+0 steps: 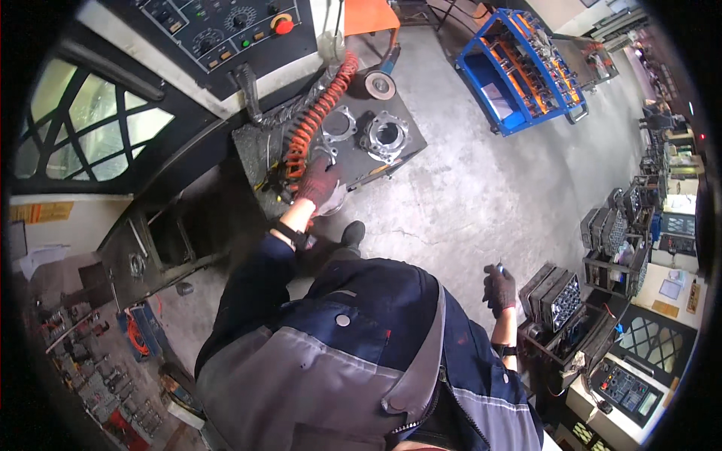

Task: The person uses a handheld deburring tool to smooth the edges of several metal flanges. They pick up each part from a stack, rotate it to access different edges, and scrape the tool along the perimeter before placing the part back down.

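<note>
My left hand (319,183), in a dark red work glove, reaches over the near left part of a grey-topped bench. A round metal part (334,201) shows beside its palm, and its fingers lie close to another pale metal edge; whether they grip it is hidden. Beyond the fingers lies a flat metal flange ring (339,124). To its right stands a metal flanged housing (386,137) with a round bore. Off to the right, away from the bench, my right hand (499,290), gloved too, is closed around a small slim tool (500,267) with a pale bluish end.
A coiled red air hose (320,113) hangs over the bench's left side. An angle grinder (381,81) rests at the back. Behind is a machine control panel (226,37). A blue tool cart (519,71) stands far right; stacked crates (555,301) sit beside my right arm.
</note>
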Tool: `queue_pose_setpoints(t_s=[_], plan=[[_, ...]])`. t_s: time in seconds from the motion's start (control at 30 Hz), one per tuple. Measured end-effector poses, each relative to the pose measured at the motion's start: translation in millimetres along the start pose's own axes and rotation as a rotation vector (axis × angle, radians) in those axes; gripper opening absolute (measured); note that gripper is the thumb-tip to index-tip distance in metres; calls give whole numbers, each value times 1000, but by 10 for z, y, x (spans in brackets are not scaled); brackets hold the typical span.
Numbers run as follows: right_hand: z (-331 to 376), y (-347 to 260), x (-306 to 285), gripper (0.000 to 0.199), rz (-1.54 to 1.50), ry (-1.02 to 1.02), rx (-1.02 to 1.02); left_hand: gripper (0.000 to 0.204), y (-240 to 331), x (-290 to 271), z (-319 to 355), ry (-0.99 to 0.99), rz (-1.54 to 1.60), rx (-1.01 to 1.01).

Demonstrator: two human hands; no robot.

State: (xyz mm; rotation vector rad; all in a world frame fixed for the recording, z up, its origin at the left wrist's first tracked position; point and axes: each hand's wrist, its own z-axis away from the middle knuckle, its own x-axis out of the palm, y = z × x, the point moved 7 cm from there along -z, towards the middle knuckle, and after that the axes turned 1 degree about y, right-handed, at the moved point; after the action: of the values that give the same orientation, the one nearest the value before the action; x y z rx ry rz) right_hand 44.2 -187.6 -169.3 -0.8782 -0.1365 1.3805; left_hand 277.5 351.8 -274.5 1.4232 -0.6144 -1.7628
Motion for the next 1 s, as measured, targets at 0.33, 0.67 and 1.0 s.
queue_pose_setpoints(t_s=[0.33,0.67,1.0], plan=[[231,961,25,28,-42,131,286,32,108,454,-1464,-53,-653,192],[452,1328,117,27,267,152,332,26,-189,900,-1864,58,-673,282],[417,1151,233,37,488,58,216,49,1,755,-1715,-145,-620,213]])
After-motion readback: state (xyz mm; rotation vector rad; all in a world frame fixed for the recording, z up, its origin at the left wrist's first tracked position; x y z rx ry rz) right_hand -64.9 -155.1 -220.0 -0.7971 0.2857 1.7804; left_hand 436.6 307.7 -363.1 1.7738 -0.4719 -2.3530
